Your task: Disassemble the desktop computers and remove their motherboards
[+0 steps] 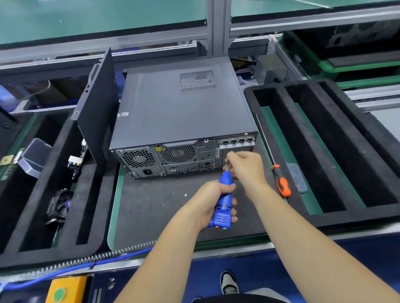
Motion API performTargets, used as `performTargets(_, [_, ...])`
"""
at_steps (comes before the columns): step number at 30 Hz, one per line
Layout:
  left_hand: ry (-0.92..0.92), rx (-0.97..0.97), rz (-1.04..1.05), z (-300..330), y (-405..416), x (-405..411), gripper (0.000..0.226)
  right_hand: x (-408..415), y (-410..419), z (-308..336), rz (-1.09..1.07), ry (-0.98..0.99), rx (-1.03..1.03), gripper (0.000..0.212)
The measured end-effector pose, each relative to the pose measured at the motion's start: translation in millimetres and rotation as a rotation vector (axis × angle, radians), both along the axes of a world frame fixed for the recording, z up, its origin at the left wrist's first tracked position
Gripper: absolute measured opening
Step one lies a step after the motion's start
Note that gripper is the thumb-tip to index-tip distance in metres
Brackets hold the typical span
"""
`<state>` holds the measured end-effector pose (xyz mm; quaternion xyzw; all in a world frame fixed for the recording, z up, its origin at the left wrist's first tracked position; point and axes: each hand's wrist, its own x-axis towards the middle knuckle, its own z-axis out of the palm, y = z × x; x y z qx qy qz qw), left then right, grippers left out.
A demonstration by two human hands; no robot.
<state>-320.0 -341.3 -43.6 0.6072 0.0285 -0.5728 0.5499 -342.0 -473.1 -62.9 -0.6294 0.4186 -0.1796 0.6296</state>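
Note:
A dark grey desktop computer [178,110] lies on its side on a black mat [155,207], its rear panel with fans and ports facing me. My left hand [211,201] grips a blue electric screwdriver [223,203] that points up toward the case's lower right rear corner. My right hand [246,166] pinches the screwdriver's thin bit just in front of the rear panel, below the expansion slot brackets [238,143]. A small loose screw [185,195] lies on the mat.
A removed side panel [97,105] leans upright left of the case. An orange-and-black hand screwdriver [281,180] lies right of the mat. Black foam trays stand at the left [86,203], holding small parts, and at the right [333,144]. A coiled cable [84,259] runs along the front edge.

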Motion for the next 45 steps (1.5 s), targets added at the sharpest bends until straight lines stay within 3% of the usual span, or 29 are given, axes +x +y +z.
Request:
performTargets(7, [-0.042,0.186,0.143,-30,40,15,0.024,-14,18,-61,0.359,0.506,-0.460,0.013])
performTargets(13, [-0.017,0.162,0.112,-28,46,16,0.024,4,27,-62,0.466,0.641,-0.650,0.010])
performTargets(16, [0.020,0.110,0.130,-21,45,15,0.022,0,25,-64,0.469,0.567,-0.564,0.021])
performTargets(20, [0.039,0.008,0.093,-5,25,10,0.017,-19,18,-53,0.431,0.228,-0.355,0.018])
performTargets(24, [0.024,-0.064,0.067,9,-14,0,0.018,-38,2,-21,0.304,0.001,-0.216,0.035])
performTargets(27, [0.027,-0.102,0.039,18,-38,-6,0.018,-45,-12,9,0.174,-0.107,-0.119,0.028])
performTargets(30, [0.006,-0.125,0.057,24,-55,-10,0.018,-54,-21,32,0.253,-0.144,-0.095,0.021])
performTargets(32, [0.000,-0.138,0.079,29,-62,-12,0.018,-65,-26,39,0.387,-0.116,-0.096,0.029])
performTargets(36, [-0.015,-0.138,0.061,38,-73,-11,0.016,-84,-35,42,0.594,-0.133,-0.045,0.088])
performTargets(38, [-0.002,-0.127,0.083,42,-77,-11,0.014,-87,-40,43,0.677,-0.112,-0.033,0.106])
performTargets(45, [0.066,-0.146,0.133,48,-77,-16,0.019,-88,-47,53,0.892,0.041,-0.227,0.128])
